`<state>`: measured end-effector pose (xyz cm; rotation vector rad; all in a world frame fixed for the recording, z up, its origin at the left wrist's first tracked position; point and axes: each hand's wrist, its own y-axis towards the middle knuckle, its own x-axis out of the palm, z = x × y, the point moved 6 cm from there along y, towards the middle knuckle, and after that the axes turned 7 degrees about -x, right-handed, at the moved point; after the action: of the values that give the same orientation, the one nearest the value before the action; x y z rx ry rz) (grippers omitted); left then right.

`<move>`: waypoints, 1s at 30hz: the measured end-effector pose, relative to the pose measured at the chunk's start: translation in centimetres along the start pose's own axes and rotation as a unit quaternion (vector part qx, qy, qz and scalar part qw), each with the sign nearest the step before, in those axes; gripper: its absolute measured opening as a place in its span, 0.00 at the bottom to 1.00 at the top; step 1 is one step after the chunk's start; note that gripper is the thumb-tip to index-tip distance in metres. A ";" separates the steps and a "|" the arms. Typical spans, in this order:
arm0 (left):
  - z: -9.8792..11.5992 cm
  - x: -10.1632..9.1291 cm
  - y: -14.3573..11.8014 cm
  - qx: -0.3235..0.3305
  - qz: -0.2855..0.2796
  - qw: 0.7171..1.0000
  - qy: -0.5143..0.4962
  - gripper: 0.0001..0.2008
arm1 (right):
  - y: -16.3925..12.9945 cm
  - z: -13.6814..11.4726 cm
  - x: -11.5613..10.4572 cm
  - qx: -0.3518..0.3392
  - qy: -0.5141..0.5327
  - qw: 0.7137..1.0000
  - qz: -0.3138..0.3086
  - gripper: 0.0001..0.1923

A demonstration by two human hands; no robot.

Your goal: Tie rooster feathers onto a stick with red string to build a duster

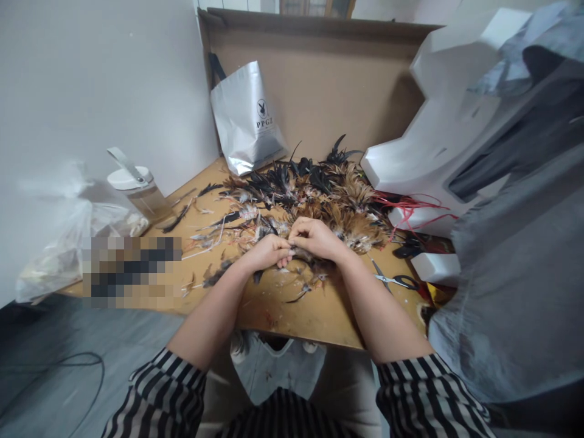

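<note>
My left hand and my right hand meet over the near part of the table, fingers pinched together. Between and just below them a small brown feather bundle shows, partly covered by the fingers; its exact grip points are hidden. Right behind my hands spreads a pile of loose feathers: brown feathers to the right and glossy black feathers farther back. Small feather scraps and pale quills lie around and in front of my hands on the wooden table.
Scissors lie to the right, with red string behind them. A silver bag stands against the cardboard. On the left are a drink cup and a plastic bag. White foam and grey cloth border the right.
</note>
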<state>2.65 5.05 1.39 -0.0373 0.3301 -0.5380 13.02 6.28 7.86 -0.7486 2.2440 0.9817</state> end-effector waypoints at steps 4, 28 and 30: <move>0.9 0.2 -0.1 0.029 0.016 0.999 -0.019 0.13 | -1.0 3.4 0.5 0.136 0.235 0.962 -0.016 0.11; 0.7 -1.5 -0.1 0.071 0.161 0.971 0.163 0.10 | -0.5 -0.1 1.0 0.008 -0.192 0.980 0.046 0.10; 0.7 -1.1 -0.2 0.059 0.118 0.986 0.097 0.09 | -0.7 1.2 0.4 0.030 -0.085 0.994 0.058 0.08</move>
<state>1.88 5.43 2.40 0.1690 0.4856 -0.3261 13.53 6.73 6.54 -0.4933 2.1774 0.9876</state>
